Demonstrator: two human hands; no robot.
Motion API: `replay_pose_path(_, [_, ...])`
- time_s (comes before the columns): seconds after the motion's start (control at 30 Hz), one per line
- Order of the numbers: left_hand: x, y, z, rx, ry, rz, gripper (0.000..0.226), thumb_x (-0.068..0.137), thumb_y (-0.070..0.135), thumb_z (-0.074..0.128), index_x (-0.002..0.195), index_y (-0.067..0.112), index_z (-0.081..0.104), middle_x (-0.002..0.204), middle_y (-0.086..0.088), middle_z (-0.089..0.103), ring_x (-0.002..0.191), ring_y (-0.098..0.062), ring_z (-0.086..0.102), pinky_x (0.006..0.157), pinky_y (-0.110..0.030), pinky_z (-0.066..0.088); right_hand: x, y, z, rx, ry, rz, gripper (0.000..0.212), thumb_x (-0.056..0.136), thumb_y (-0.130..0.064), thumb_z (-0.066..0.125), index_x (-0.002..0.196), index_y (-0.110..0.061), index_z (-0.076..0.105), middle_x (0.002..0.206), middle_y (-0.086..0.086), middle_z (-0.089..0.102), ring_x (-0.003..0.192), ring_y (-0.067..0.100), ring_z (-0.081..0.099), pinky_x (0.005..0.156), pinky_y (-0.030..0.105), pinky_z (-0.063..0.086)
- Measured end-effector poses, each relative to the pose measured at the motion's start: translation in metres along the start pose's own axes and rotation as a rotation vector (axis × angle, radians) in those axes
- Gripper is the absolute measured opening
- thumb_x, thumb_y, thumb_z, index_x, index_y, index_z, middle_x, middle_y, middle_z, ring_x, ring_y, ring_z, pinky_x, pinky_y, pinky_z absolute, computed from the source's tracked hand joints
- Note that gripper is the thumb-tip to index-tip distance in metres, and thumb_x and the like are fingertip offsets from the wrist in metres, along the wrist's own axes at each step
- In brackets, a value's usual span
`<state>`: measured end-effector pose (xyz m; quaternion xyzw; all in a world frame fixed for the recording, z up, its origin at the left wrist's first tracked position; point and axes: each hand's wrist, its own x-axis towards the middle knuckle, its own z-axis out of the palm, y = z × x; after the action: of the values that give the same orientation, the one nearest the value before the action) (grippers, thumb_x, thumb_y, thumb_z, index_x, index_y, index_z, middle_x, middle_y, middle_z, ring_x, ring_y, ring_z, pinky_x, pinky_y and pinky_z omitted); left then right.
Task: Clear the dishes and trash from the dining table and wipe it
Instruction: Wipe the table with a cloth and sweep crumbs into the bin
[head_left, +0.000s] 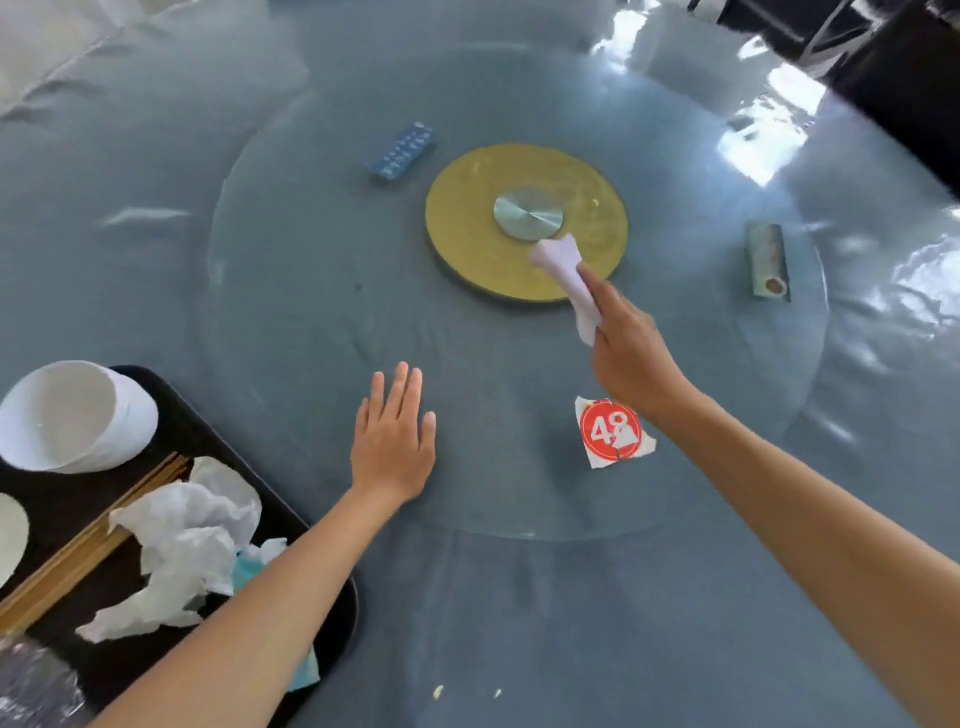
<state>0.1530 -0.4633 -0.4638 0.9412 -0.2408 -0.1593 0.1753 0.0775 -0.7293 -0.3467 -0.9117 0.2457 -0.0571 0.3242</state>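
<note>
My right hand (631, 353) grips a white cloth (566, 275) whose free end lies near the metal hub (527, 213) of the glass turntable (322, 312). My left hand (393, 441) rests flat on the glass, fingers spread, holding nothing. A torn white paper with a red "48" circle (610, 431) lies on the glass just under my right wrist. At the near left, a black tray (218, 441) holds stacked white bowls (72, 415), wooden chopsticks (78, 551) and crumpled white tissues (182, 540).
A blue box (402, 150) lies on the turntable's far left, a greenish cylinder (766, 260) on its right. A yellow disc (467, 234) sits under the glass around the hub. Small crumbs (439, 691) dot the near tabletop. Dark furniture (904, 67) stands far right.
</note>
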Motion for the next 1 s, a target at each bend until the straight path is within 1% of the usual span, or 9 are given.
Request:
replay_pose_path(0.1, [-0.001, -0.013, 0.013, 0.092, 0.109, 0.075, 0.063, 0.103, 0.044, 0.021, 0.161, 0.018, 0.023, 0.168, 0.002, 0.019, 0.157, -0.025, 0.011, 0.125, -0.047, 0.015, 0.067, 0.006, 0.038, -0.240, -0.010, -0.073, 0.078, 0.092, 0.005, 0.042, 0.162, -0.027, 0.026, 0.165, 0.016, 0.032, 0.148, 0.040, 0.033, 0.116, 0.052, 0.035])
replay_pose_path(0.17, [0.001, -0.016, 0.015, 0.124, 0.164, 0.086, 0.061, 0.104, 0.042, 0.025, 0.159, 0.018, 0.028, 0.167, 0.003, 0.024, 0.156, -0.024, 0.016, 0.125, -0.048, 0.018, 0.093, 0.013, 0.071, -0.348, -0.121, -0.092, 0.063, 0.102, -0.023, 0.043, 0.160, -0.036, 0.021, 0.168, 0.019, 0.020, 0.153, 0.041, 0.020, 0.121, 0.060, 0.023])
replay_pose_path(0.27, [0.005, -0.021, 0.015, 0.141, 0.180, 0.086, 0.060, 0.103, 0.043, 0.027, 0.160, 0.022, 0.027, 0.167, 0.006, 0.021, 0.156, -0.020, 0.014, 0.125, -0.048, 0.018, 0.108, 0.027, 0.105, -0.430, -0.310, -0.046, 0.053, 0.105, -0.063, 0.022, 0.157, -0.056, 0.014, 0.173, 0.009, -0.005, 0.159, 0.030, -0.007, 0.124, 0.056, -0.001])
replay_pose_path(0.37, [0.009, -0.028, 0.014, 0.146, 0.195, 0.102, 0.060, 0.103, 0.042, 0.031, 0.160, 0.023, 0.027, 0.168, 0.007, 0.020, 0.157, -0.018, 0.011, 0.125, -0.046, 0.017, 0.121, 0.032, 0.115, -0.417, -0.109, -0.029, 0.045, 0.106, -0.059, 0.022, 0.150, -0.063, 0.026, 0.170, 0.008, 0.009, 0.155, 0.031, 0.010, 0.121, 0.053, 0.011])
replay_pose_path(0.5, [0.017, -0.040, 0.009, 0.166, 0.202, 0.126, 0.060, 0.103, 0.041, 0.033, 0.160, 0.023, 0.028, 0.167, 0.007, 0.021, 0.157, -0.018, 0.012, 0.125, -0.047, 0.016, 0.134, 0.030, 0.130, -0.500, 0.064, 0.040, 0.051, 0.103, -0.053, 0.034, 0.153, -0.045, 0.030, 0.149, 0.009, 0.034, 0.130, 0.037, 0.035, 0.106, 0.049, 0.029])
replay_pose_path(0.73, [0.036, -0.069, -0.009, 0.195, 0.190, 0.204, 0.057, 0.104, 0.038, 0.030, 0.159, 0.023, 0.030, 0.166, 0.007, 0.024, 0.156, -0.018, 0.016, 0.125, -0.044, 0.014, 0.044, 0.007, 0.138, -0.589, -0.111, -0.423, 0.051, 0.103, -0.052, 0.043, 0.150, -0.033, 0.047, 0.125, 0.006, 0.055, 0.101, 0.035, 0.054, 0.081, 0.043, 0.041])
replay_pose_path(0.8, [0.042, -0.079, -0.016, 0.195, 0.184, 0.227, 0.056, 0.104, 0.035, 0.030, 0.158, 0.023, 0.031, 0.166, 0.006, 0.027, 0.155, -0.019, 0.019, 0.124, -0.044, 0.015, -0.008, 0.004, 0.143, -0.552, -0.139, -0.579, 0.049, 0.099, -0.051, 0.045, 0.138, -0.029, 0.063, 0.108, 0.003, 0.062, 0.084, 0.030, 0.059, 0.066, 0.037, 0.036])
replay_pose_path(0.9, [0.053, -0.086, -0.025, 0.175, 0.174, 0.225, 0.057, 0.102, 0.034, 0.029, 0.158, 0.023, 0.032, 0.166, 0.005, 0.027, 0.155, -0.021, 0.019, 0.124, -0.046, 0.014, -0.072, 0.011, 0.147, -0.475, -0.202, -0.901, 0.037, 0.101, -0.037, 0.055, 0.127, -0.018, 0.073, 0.091, 0.005, 0.063, 0.068, 0.025, 0.052, 0.061, 0.035, 0.021])
replay_pose_path(1.0, [0.052, -0.081, -0.031, 0.149, 0.209, 0.157, 0.057, 0.100, 0.028, 0.030, 0.155, 0.013, 0.037, 0.165, -0.002, 0.030, 0.156, -0.026, 0.016, 0.123, -0.052, 0.015, -0.056, -0.002, 0.123, -0.394, -0.353, -0.967, 0.029, 0.102, -0.023, 0.054, 0.126, -0.025, 0.071, 0.083, 0.002, 0.057, 0.066, 0.028, 0.057, 0.053, 0.035, 0.036])
